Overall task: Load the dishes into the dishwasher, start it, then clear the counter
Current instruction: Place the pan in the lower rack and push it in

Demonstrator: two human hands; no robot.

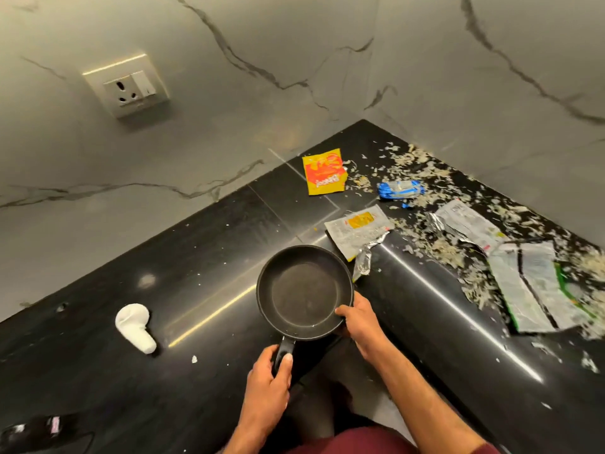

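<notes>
A black frying pan (302,291) is held over the inner corner of the black counter (196,257), and it looks empty. My left hand (266,381) grips the pan's black handle from below. My right hand (360,317) holds the pan's rim at its near right side, with the thumb over the edge. The dishwasher is not in view.
Torn wrappers lie on the counter: a yellow packet (324,172), a blue one (399,190), a silver-and-yellow one (358,231) and larger silver ones (537,286). Pale food scraps (422,168) are scattered along the right side. A white cloth (136,327) lies at the left. A wall socket (126,86) is on the marble wall.
</notes>
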